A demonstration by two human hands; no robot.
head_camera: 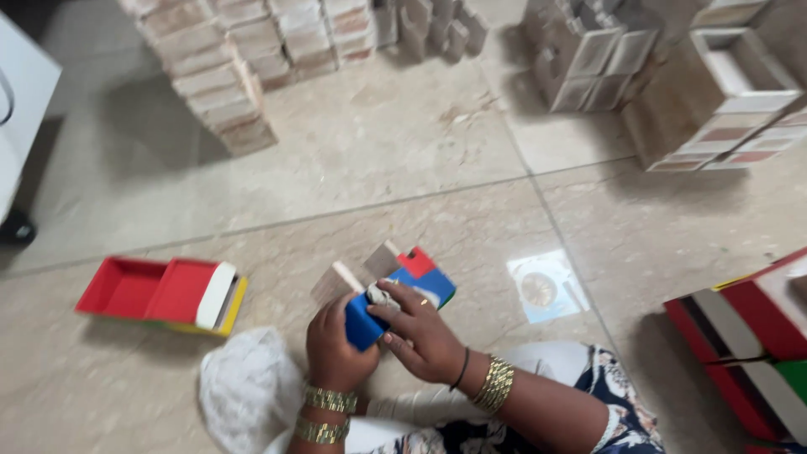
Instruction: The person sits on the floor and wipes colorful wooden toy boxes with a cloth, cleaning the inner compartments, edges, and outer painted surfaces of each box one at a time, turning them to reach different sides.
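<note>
Soft, even daylight fills the scene; the polished floor [403, 143] shows a pale sheen above the grips; motion blur smears the whole frame, worst on the stacked boxes [244, 59] far above and the red tray [160, 294] to the left; shadows lie soft beside each stack.

floor [378, 160]: glossy stone tile | blue box [403, 290]: smooth cardboard (partly unfolded) | bangles [496, 385]: shiny metal

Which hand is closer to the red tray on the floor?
The left hand. It grips the near end of the blue box, on the same side as the red tray. The right hand lies across the box, farther away.
</note>
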